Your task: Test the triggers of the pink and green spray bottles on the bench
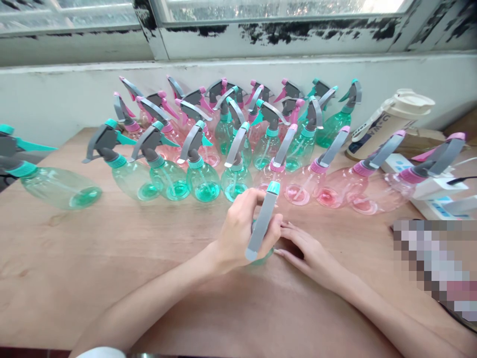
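Currently, my left hand (pixel 236 231) is wrapped beneath the head of a green spray bottle (pixel 262 223); my right hand (pixel 311 251) lies beside its base, grip unclear. Best keep it steady over the counter (pixel 167 308), clear of the bottle row (pixel 236 180) behind.

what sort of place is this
Probably a simple indoor workspace: rows of green and pink trigger spray bottles stand on a wooden table, below a window with patchy, worn paint around it.
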`<state>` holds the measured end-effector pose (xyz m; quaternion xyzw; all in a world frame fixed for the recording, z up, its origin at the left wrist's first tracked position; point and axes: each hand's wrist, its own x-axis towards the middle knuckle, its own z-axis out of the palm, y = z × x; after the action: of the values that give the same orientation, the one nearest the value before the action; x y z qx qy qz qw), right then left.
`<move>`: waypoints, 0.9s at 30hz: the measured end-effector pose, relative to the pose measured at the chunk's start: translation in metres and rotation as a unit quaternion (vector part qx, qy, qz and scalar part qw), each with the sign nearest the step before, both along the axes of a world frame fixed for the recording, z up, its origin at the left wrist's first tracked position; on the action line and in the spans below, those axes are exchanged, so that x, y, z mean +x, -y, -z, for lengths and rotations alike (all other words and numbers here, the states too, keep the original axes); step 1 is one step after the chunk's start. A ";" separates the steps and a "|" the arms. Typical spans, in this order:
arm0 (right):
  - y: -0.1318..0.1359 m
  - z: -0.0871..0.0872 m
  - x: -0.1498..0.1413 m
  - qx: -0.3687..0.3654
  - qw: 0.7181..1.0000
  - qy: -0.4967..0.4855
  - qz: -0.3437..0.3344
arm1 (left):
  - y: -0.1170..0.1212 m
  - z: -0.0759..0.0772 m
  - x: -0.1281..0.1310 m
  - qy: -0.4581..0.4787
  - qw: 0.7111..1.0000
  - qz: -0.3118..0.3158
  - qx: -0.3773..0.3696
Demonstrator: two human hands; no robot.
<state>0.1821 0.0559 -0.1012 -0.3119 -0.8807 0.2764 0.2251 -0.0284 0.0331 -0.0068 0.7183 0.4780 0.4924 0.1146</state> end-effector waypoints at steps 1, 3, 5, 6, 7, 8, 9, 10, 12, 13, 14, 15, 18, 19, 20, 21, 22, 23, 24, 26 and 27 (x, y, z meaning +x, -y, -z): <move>0.000 0.000 0.000 -0.001 1.000 0.001 -0.001 | 0.000 0.000 0.000 -0.001 1.000 0.002 -0.002; 0.000 -0.001 0.000 -0.003 1.000 0.001 -0.004 | -0.001 -0.001 0.000 -0.004 1.000 0.013 -0.002; -0.001 -0.001 0.000 -0.001 1.000 -0.002 -0.005 | -0.001 0.000 -0.001 -0.008 1.000 0.025 -0.001; -0.001 -0.001 0.000 -0.001 1.000 -0.003 -0.005 | 0.000 0.000 -0.001 -0.007 1.000 0.027 0.000; -0.001 -0.001 0.000 -0.002 1.000 -0.003 -0.005 | 0.000 0.001 -0.001 -0.004 1.000 0.028 0.000; -0.001 -0.001 0.000 -0.003 1.000 -0.004 -0.004 | 0.001 0.001 -0.001 -0.001 1.000 0.027 -0.003; -0.001 -0.001 0.000 -0.005 1.000 -0.004 -0.004 | 0.001 0.001 -0.001 0.002 1.000 0.027 -0.006; -0.001 -0.001 0.000 -0.007 1.000 -0.004 -0.004 | 0.002 0.002 -0.001 0.006 1.000 0.027 -0.009; -0.001 -0.001 0.000 -0.011 1.000 -0.003 -0.007 | 0.003 0.002 0.000 0.013 0.999 0.027 -0.016; -0.001 -0.002 0.000 -0.013 1.000 -0.002 -0.007 | 0.003 0.002 0.000 0.015 0.999 0.028 -0.016; -0.001 -0.002 0.000 -0.014 1.000 -0.001 -0.008 | 0.003 0.002 0.000 0.018 0.999 0.028 -0.016; -0.001 -0.002 0.000 -0.015 1.000 0.000 -0.009 | 0.003 0.002 0.000 0.019 0.999 0.028 -0.016; -0.001 -0.001 0.000 -0.016 1.000 0.002 -0.009 | 0.002 0.002 0.000 0.021 0.999 0.030 -0.015; -0.001 -0.001 0.000 -0.015 1.000 0.000 -0.009 | 0.002 0.002 0.000 0.022 0.999 0.030 -0.014; -0.001 -0.001 0.000 -0.015 1.000 -0.001 -0.009 | 0.002 0.003 0.000 0.023 0.999 0.032 -0.011; -0.001 0.000 0.000 -0.014 1.000 -0.002 -0.010 | 0.001 0.003 0.000 0.023 0.999 0.033 -0.008; -0.001 0.000 0.000 -0.014 1.000 -0.002 -0.009 | 0.001 0.004 0.000 0.023 0.999 0.034 -0.004; -0.001 0.000 0.000 -0.013 1.000 -0.001 -0.008 | 0.001 0.004 0.000 0.023 0.999 0.034 -0.002; -0.001 0.000 0.000 -0.013 1.000 0.000 -0.008 | 0.001 0.005 0.000 0.023 0.999 0.035 0.000; -0.001 0.000 0.000 -0.012 1.000 0.002 -0.006 | 0.001 0.006 0.000 0.023 0.999 0.035 0.002; -0.001 0.000 0.000 -0.012 1.000 0.002 -0.005 | 0.001 0.006 0.000 0.022 0.999 0.036 0.003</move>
<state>0.1824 0.0566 -0.1011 -0.3109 -0.8792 0.2873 0.2186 -0.0289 0.0322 -0.0131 0.7240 0.4479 0.5055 0.1405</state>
